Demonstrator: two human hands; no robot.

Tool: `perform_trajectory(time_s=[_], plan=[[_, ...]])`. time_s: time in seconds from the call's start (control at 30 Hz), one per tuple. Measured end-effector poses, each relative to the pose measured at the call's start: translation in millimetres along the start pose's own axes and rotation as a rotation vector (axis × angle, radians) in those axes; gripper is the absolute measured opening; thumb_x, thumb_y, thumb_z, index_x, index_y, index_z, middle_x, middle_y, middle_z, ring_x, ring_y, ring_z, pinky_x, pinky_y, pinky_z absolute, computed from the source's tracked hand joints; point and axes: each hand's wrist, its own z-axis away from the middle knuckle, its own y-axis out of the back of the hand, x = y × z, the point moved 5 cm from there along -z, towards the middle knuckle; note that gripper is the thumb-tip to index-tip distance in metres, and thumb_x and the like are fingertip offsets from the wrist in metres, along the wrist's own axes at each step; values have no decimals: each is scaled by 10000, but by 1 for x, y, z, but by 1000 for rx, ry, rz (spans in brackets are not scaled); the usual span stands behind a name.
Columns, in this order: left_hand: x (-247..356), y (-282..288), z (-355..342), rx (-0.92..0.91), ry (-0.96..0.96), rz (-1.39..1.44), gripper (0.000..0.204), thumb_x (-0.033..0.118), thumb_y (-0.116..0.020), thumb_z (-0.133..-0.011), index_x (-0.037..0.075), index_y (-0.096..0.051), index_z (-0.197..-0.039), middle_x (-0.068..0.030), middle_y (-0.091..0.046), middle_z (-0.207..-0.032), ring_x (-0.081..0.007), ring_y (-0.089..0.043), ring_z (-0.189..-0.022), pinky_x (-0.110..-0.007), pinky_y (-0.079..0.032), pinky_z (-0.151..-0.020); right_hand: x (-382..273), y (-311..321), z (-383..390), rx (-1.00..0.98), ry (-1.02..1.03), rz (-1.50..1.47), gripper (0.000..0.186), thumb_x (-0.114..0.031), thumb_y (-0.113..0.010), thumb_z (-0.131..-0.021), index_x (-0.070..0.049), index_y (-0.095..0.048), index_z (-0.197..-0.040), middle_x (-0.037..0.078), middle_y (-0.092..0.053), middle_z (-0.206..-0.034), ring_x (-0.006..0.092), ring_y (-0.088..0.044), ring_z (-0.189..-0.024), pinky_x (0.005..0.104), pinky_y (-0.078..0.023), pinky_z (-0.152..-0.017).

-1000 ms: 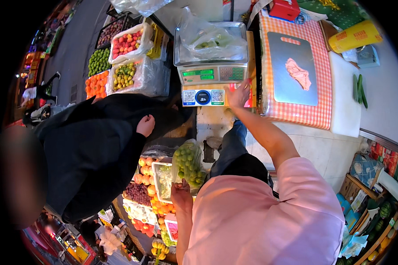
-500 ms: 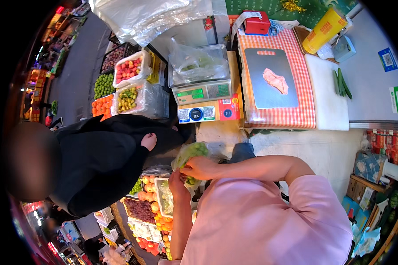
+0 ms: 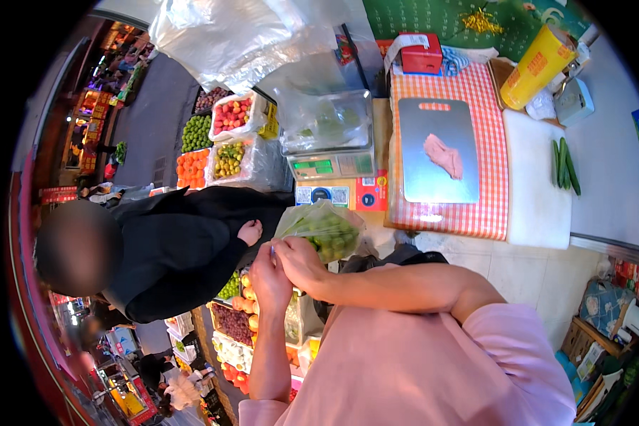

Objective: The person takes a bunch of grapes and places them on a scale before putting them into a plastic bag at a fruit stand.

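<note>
A clear plastic bag [image 3: 328, 228] full of round green fruit hangs in front of my body, its neck gathered toward my fingers. My right hand [image 3: 299, 263] is closed on the gathered plastic. Right against it, my left hand [image 3: 271, 272] pinches the same neck, fingertips touching those of the right. The exact kind of fruit is blurred by the plastic. Beyond the bag stands a weighing scale [image 3: 331, 165] with a lit green display, and on its tray lies another clear bag [image 3: 326, 121] with something green inside.
A person in black [image 3: 184, 248] stands close at the left, one hand near the bag. Fruit crates [image 3: 236, 113] line the left side. On the right, a checkered table [image 3: 440, 224] bears a cutting board [image 3: 419, 170] with a pale pink piece; cucumbers [image 3: 562, 163] lie beyond.
The bag and both hands have risen and come up in front of the counter. The green fruit now shows more fully beyond my hands. My view has shifted slightly.
</note>
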Motion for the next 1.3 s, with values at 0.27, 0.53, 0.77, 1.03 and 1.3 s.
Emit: perform_trajectory(time_s=[0.27, 0.53, 0.77, 1.03, 1.3], plan=[[137, 69, -30, 261, -631, -101, 131, 78, -634, -866, 0, -690, -955, -142, -678, -850, -229, -676, -746, -313, -525, -660, -68, 32, 5, 36, 185, -333, 337, -296, -511, -945, 11, -607, -844, 52, -600, -751, 122, -532, -703, 271, -417, -650], [45, -50, -319, 161, -327, 78, 241, 249, -647, -855, 45, -715, -964, -139, -704, -817, -255, -678, -708, -365, -516, -662, -116, 59, 44, 115, 225, -197, 309, -311, -552, -959, -8, -590, -916, 7, -552, -752, 65, -445, -698, 241, -343, -628], [99, -102, -407, 461, -562, -257, 193, 160, -617, -810, 100, -678, -983, -113, -638, -954, -307, -640, -847, -416, -531, -683, -114, 95, 53, 314, 145, -74, 218, -259, -565, -956, -49, -610, -920, -41, -517, -733, 45, -419, -688, 226, -326, -621], [73, -86, -454, 617, -1088, -472, 234, 103, -596, -781, 102, -658, -1006, -46, -614, -1009, -242, -611, -930, -355, -548, -719, -102, 115, 60, 451, 162, -237, 222, -217, -594, -943, -3, -623, -993, -21, -536, -768, 61, -453, -714, 217, -340, -660], [72, -64, -436, 612, -1110, -430, 191, 85, -592, -795, 75, -612, -985, -74, -617, -949, -249, -610, -866, -349, -529, -723, -106, 124, 58, 466, 183, -289, 200, -151, -596, -917, 28, -611, -1004, 25, -574, -828, 111, -495, -733, 252, -377, -704]])
